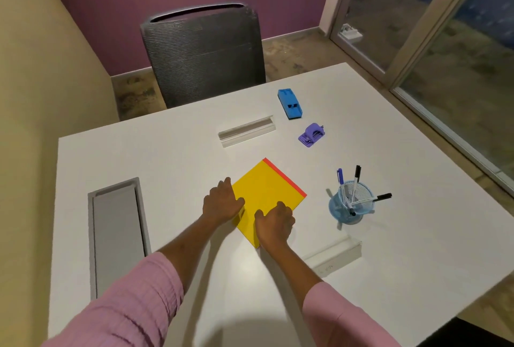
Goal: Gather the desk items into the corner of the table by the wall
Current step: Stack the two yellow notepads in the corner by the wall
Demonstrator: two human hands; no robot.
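Flat yellow square pad (268,188) with red-orange edge strip lies mid white table (172,152), rotated diamond-wise. The left hand (222,202) grips its left corner, thumb on top; the right hand (274,221) has fingers curled over the near corner. Blue mesh pen cup (351,205) sits near, to the right, not touching.

A small office: a white desk (167,152) with a grey cable hatch (118,235) left of the fingers (226,184), a mesh office chair (205,54) beyond them, and a pen cup (351,205), hole punch (311,135) and glass door (417,27) to their right.
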